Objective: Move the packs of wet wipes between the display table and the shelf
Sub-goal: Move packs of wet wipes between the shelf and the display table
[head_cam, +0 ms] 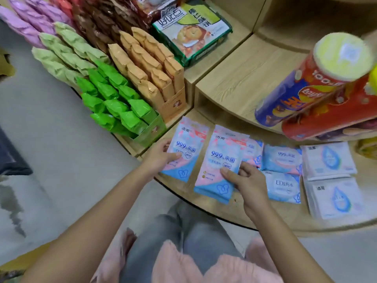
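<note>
- Holding two packs at once: the left hand (160, 158) pinches the left pink-and-blue pack (188, 149) at its near edge with the thumb on top. The right hand (247, 181), fingers curled, grips the centre pink-and-blue pack (220, 160) at its right edge.
- Location: both packs are at the lowest tier of the round display table (204, 209), near its front rim. Whether either is lifted clear cannot be told.
- Neighbours: blue packs (282, 160) and white packs (328, 158) lie in rows to the right, and another pink pack is tucked partly under the centre one.
- Risk: an edge grip on soft, slick film could let a pack sag or slip over the rim.
- Risk: lifting the centre pack could drag the tucked pack out of its row.
- Risk: the crisp tubes (318, 94) stand close behind, where a rising right arm could knock them.
- Legible: "99.9%" with Chinese characters on both held packs and the far blue pack; "EDI" on the nearer blue pack; "Lay's" and "100%" on the tubes. The smaller print is blurred.
</note>
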`<action>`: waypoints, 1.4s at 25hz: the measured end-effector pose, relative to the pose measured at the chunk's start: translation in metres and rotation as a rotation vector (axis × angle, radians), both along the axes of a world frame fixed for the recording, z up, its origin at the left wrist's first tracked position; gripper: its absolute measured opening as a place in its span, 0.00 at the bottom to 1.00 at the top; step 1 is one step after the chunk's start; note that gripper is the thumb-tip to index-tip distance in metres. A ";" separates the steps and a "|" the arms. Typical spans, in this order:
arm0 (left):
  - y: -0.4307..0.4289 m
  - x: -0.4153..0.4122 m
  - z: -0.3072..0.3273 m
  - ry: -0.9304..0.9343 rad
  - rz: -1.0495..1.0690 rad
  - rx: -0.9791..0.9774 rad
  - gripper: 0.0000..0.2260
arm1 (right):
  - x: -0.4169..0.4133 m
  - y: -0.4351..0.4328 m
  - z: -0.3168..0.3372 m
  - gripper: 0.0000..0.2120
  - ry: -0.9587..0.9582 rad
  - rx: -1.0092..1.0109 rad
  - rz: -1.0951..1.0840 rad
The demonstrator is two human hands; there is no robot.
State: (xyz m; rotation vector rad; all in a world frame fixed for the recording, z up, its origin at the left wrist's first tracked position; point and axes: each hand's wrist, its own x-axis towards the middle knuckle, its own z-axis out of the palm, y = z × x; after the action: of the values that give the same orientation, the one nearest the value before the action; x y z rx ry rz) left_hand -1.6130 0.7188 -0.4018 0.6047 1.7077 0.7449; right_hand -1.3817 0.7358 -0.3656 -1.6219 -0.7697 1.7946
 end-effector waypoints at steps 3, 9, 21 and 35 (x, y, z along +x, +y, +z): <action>0.037 -0.010 -0.035 -0.025 -0.008 0.006 0.17 | -0.030 0.022 -0.029 0.12 -0.018 -0.030 -0.033; 0.064 -0.008 -0.092 0.083 -0.093 0.114 0.22 | -0.073 0.040 -0.080 0.09 -0.045 -0.133 -0.218; 0.057 -0.021 -0.085 0.299 -0.309 0.274 0.20 | -0.127 0.053 -0.110 0.10 -0.082 -0.024 -0.334; 0.065 -0.022 -0.074 0.062 -0.094 0.108 0.17 | -0.140 0.048 -0.121 0.05 -0.461 0.133 -0.101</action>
State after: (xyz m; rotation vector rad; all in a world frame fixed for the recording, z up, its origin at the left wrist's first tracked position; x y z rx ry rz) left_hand -1.6345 0.7839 -0.4762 0.7852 1.6914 0.7616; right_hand -1.5220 0.7836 -0.4865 -1.9706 -0.9641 1.2819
